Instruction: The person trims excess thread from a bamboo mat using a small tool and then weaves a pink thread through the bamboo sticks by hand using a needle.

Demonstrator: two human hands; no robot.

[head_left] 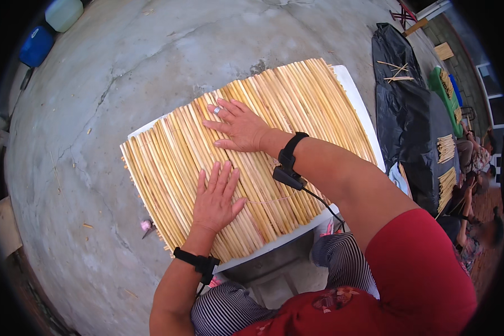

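On the left we see a blue container (36, 46) and a whitish jug (63, 13) standing on the cracked grey floor (84, 123). Nearer the middle, a small pink-and-white object (145, 225) lies just off the near-left side of the work; we cannot tell what it is.

Then comes the layer of sticks (168, 151), spread over a white tabletop (351, 92) whose rim shows past its edges. We find the sticks slim, round and fairly straight, set side by side and slanting down to the right. Their colour runs from pale cream to honey yellow, with reddish-brown blotches (most plain to us around the middle). The ends step unevenly, and more tips peek out beneath the left edge. A thin pale thread (271, 200) crosses them.

The left hand (214, 207) lies palm down on the sticks, fingers spread. Farther up and to the right, the right hand (242, 129), wearing a ring (217, 110), rests flat too, its fingers pointing left. We see the hands apart, neither clamped on anything.

At the right, a black sheet (400, 131) carries loose sticks (399, 78) and small stick bundles (446, 148), near a green tub (439, 89).
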